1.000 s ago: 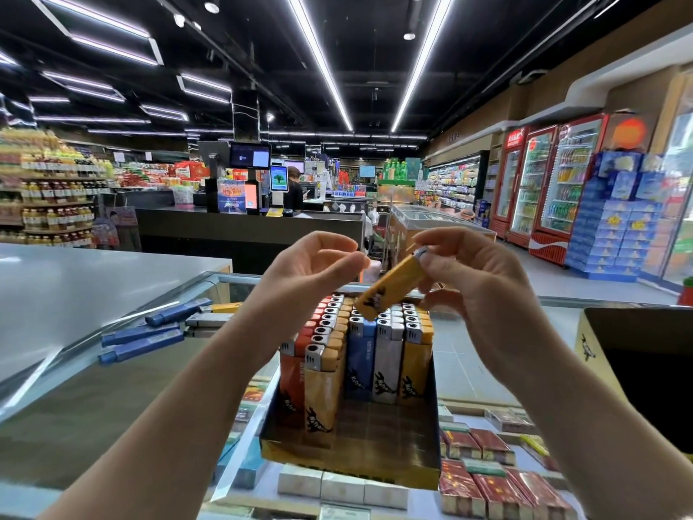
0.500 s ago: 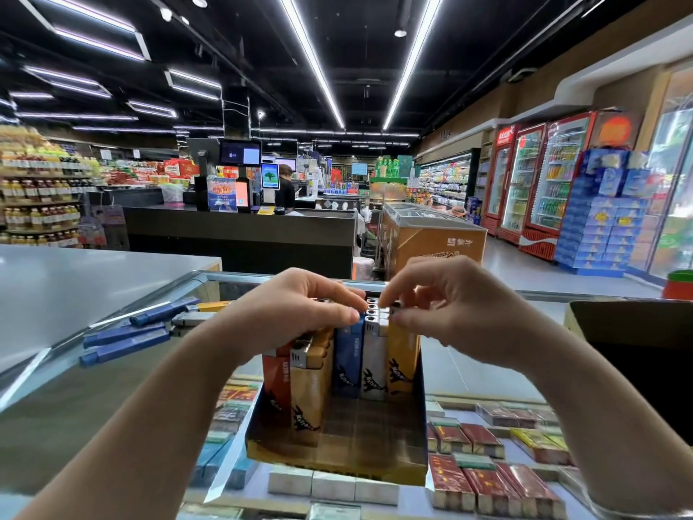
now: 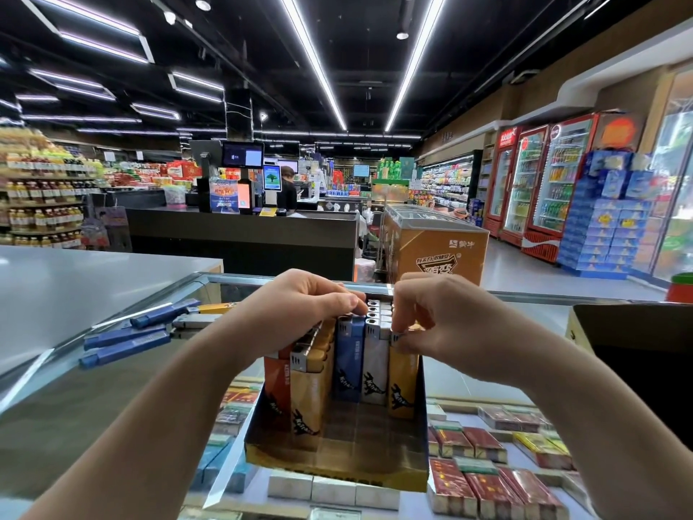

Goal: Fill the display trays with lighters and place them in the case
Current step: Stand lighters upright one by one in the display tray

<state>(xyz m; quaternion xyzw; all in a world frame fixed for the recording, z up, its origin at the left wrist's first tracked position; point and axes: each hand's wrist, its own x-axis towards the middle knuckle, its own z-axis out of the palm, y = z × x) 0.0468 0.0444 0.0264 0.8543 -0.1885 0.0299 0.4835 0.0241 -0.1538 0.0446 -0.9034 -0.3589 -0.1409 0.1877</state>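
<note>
"蒙牛" is printed in white on the orange chest freezer — large stylised characters below cannot be made out. The lighters' black script is illegible.

Single view only, no second camera to share scene. Head-worn wide-angle camera, at person's eye height, faces forward and slightly down. Nearest: both forearms entering from bottom corners, left hand and right hand close at frame centre, above glass-topped worktop. Far field: shop aisle, dark checkout counter, black ceiling with strip lights. Straight lines bow at edges.
</note>
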